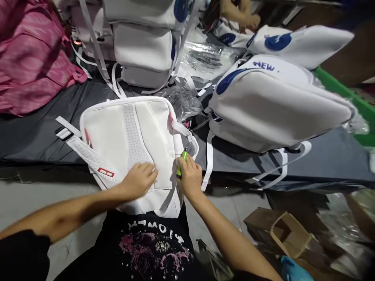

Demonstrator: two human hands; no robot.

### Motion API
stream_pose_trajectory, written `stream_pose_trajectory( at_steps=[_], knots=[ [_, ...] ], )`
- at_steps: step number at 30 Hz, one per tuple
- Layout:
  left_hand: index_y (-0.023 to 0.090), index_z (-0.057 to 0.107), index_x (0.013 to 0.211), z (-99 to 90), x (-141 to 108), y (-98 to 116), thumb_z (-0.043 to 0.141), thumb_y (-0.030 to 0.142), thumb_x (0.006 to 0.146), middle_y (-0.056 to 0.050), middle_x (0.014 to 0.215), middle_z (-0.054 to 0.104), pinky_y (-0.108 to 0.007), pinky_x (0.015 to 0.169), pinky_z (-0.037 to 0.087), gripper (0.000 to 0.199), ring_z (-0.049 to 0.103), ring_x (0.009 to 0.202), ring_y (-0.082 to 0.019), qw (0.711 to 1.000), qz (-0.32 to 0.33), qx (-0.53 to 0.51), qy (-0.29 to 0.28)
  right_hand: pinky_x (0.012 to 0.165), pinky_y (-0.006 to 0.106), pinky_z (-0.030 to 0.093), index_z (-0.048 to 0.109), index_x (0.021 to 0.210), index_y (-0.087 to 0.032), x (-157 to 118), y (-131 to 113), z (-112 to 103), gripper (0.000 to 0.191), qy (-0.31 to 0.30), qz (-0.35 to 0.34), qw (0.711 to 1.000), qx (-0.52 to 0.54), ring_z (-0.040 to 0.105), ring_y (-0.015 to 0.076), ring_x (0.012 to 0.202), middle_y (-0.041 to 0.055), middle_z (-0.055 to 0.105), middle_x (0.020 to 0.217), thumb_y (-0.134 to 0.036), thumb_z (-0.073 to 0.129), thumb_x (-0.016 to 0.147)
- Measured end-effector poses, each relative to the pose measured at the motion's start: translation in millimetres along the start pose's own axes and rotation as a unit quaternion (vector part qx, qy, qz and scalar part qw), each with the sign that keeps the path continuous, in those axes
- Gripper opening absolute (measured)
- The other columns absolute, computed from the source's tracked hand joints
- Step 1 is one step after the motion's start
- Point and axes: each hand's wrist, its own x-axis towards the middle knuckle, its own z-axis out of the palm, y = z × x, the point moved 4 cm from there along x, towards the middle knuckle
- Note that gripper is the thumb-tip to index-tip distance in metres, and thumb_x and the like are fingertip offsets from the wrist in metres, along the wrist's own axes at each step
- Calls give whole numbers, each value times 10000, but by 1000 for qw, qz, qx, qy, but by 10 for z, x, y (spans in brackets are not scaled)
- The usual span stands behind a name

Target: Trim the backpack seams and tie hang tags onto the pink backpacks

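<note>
A white backpack (111,128) lies with its strap side up at the table's front edge, its lower end over my lap. Curled on its lower middle is my left hand (140,179), fingers pressed together; a small pale bit shows at the fingertips, too small to name. At the bag's right edge my right hand (190,175) is closed round a green tool (182,163) with a dark tip pointing up. A padded strap (90,156) with a red label spreads out on the left.
White backpacks (143,47) are stacked behind; more (263,105) lie at the right. Pink bags (32,58) fill the back left. Clear plastic (183,101) lies behind the bag. An open carton (278,230) stands low right. Another person's hands (246,17) show at the top.
</note>
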Motion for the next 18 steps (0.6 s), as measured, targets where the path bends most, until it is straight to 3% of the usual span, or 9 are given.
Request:
stream_pose_trajectory(
  at_steps=[3, 5, 7, 9, 13, 18],
  knots=[
    [143, 644, 1205, -354, 836, -500, 468, 351, 1000, -158, 1358, 606, -479, 1037, 400, 341, 511, 1288, -311, 994, 72, 66, 57, 873, 396, 374, 579, 1220, -173, -11, -85, 105, 326, 26, 50, 997, 60, 543, 304, 1287, 188, 653, 1277, -130, 561, 898],
    [128, 670, 1104, -423, 1279, -756, 514, 501, 968, -157, 1203, 662, -439, 922, 440, 427, 590, 1104, -300, 991, 97, 90, -5, 887, 398, 367, 579, 1205, -178, 1, -100, 132, 297, 29, 57, 994, 86, 555, 300, 1275, 182, 655, 1273, -139, 564, 911],
    [141, 693, 986, -436, 1495, -854, 526, 577, 940, -119, 996, 697, -397, 800, 434, 469, 621, 928, -271, 985, 114, 103, -82, 910, 403, 371, 577, 1185, -185, -7, -77, 130, 265, 33, 56, 992, 104, 571, 297, 1252, 172, 663, 1253, -168, 581, 921],
    [168, 697, 895, -470, 1501, -800, 563, 566, 921, -79, 879, 692, -371, 742, 402, 421, 617, 852, -245, 978, 143, 96, -116, 948, 418, 374, 571, 1177, -192, -47, -48, 122, 262, 43, 54, 991, 115, 570, 297, 1253, 163, 668, 1230, -167, 594, 917],
    [190, 676, 767, -643, 1324, -699, 629, 595, 868, -59, 849, 674, -377, 800, 377, 420, 589, 895, -241, 980, 163, 89, -70, 991, 450, 378, 541, 1195, -205, -155, -56, 153, 318, 65, 43, 990, 114, 545, 306, 1291, 161, 652, 1225, -117, 588, 893],
    [177, 698, 772, -778, 1324, -1117, 550, 611, 915, -87, 1049, 658, -474, 961, 360, 480, 528, 1093, -296, 988, 81, 108, -74, 965, 422, 399, 531, 1166, -208, -164, -105, 208, 238, 74, 50, 987, 131, 575, 284, 1237, 139, 667, 1176, -203, 599, 937]
  ],
)
